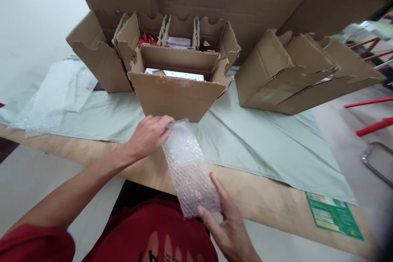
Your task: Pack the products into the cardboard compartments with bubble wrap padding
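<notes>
A clear bubble wrap pouch hangs tilted between my hands over the table's front edge. My left hand pinches its far top edge, fingers closed. Lower down, my right hand grips the near right end, with the thumb on the face of the pouch and the fingers along its side. Whether anything lies inside the pouch I cannot tell. Just beyond my left hand stands an open cardboard box with a white item in it.
Behind are cardboard compartments with red packets and a purple-white pack. More boxes stand at right. Bubble wrap sheets lie at left on the pale green cloth. A green leaflet lies at the front right.
</notes>
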A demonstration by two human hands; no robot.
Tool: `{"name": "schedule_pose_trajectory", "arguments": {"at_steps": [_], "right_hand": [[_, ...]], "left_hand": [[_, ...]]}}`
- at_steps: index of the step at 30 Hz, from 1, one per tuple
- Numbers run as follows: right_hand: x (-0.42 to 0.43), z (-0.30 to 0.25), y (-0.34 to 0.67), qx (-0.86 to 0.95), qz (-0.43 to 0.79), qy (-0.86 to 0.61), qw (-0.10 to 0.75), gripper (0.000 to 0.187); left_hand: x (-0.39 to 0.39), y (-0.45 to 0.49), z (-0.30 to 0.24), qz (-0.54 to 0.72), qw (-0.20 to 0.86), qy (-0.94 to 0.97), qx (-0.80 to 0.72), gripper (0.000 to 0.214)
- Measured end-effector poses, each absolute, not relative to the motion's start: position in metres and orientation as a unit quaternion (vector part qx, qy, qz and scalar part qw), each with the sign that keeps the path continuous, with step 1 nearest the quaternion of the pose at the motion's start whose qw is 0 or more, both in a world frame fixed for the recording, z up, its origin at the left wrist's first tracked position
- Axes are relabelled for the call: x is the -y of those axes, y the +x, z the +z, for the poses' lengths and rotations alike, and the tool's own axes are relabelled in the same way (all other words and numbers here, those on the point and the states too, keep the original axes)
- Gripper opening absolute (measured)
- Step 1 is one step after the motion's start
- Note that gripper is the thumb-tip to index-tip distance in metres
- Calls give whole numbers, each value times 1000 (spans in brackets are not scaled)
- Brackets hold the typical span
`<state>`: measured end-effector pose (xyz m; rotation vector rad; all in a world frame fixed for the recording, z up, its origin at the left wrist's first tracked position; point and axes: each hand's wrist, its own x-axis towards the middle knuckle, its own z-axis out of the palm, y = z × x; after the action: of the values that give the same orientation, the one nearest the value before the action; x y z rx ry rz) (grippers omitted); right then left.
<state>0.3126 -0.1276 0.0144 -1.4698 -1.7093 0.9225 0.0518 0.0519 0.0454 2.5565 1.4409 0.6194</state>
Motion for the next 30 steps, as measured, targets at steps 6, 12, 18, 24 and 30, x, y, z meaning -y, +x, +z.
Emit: {"name": "schedule_pose_trajectory", "arguments": {"at_steps": [6,12,18,24,30], "right_hand": [[159,-1,288,578,495,-569,312,38],[147,18,302,490,614,-513,345,45],[81,39,295,484,660,-438,372,70],[61,19,279,456,646,-481,379,82],[71,28,299,674,434,-487,348,41]], "left_hand": [[-44,89,39,221,106,882,-402,38],[37,45,30,219,356,851,-318,45],[55,45,11,265,418,789,-364,89],[63,69,-4,367,214,747,-512,68],[60,69,-5,317,131,773,-534,59]]}}
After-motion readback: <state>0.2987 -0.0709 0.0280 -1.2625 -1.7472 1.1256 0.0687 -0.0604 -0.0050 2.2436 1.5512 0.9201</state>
